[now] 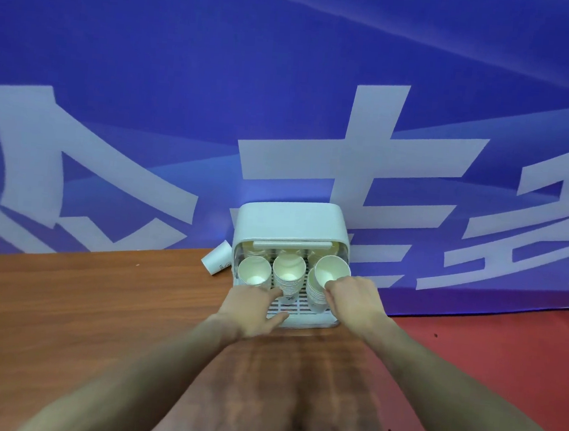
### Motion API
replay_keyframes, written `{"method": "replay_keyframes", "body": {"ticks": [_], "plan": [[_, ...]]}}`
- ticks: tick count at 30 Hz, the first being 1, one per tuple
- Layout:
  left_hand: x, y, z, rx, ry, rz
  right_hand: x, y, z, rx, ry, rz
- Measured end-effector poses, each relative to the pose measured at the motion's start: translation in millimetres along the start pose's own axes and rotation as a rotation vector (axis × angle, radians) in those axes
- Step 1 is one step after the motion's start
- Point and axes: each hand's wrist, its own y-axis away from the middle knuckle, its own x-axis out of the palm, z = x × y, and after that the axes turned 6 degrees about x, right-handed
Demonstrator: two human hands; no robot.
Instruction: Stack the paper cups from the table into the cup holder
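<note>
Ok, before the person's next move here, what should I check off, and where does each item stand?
1. Right hand on the top cup of the right white paper cup stack: ok, fingers at its rim.
2. Left hand steadying the middle cup stack: ok, fingertips touch it.
3. White plastic cup holder open at the front: ok.
4. Right stack upright: not ok, it leans.
5. Table cleared of cups: not ok, one tipped white paper cup lies left of the holder.
6. Top cup fully nested: cannot tell.
</note>
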Motion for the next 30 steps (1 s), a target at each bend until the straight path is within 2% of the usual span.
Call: {"method": "replay_keyframes", "body": {"ticks": [5,11,17,21,26,30], "plan": [[5.5,-2.5,14.3,0.058,-0.041,0.065,15.6,-18.5,5.8,0.016,0.021,0.058],[12.8,-14.9,17.5,0.143,-0.033,0.047,27.4,-32.9,4.7,0.054,-0.114,0.117],[18.7,-12.1,25.7,0.219,-0.018,-0.025,17.7,-25.9,6.7,0.109,-0.176,0.006],[8.9,-0.8,25.9,0.207,0.052,-0.050,2.6,-16.6,23.8,0.077,-0.198,-0.044],[-8.5,29.9,34.0,0.173,0.007,-0.039,-19.9,-1.6,63.6,-0.006,-0.230,-0.040],[-10.6,63.4,65.6,0.043,-0.017,-0.111,-41.7,12.2,103.1,-0.049,-0.270,-0.075]]}}
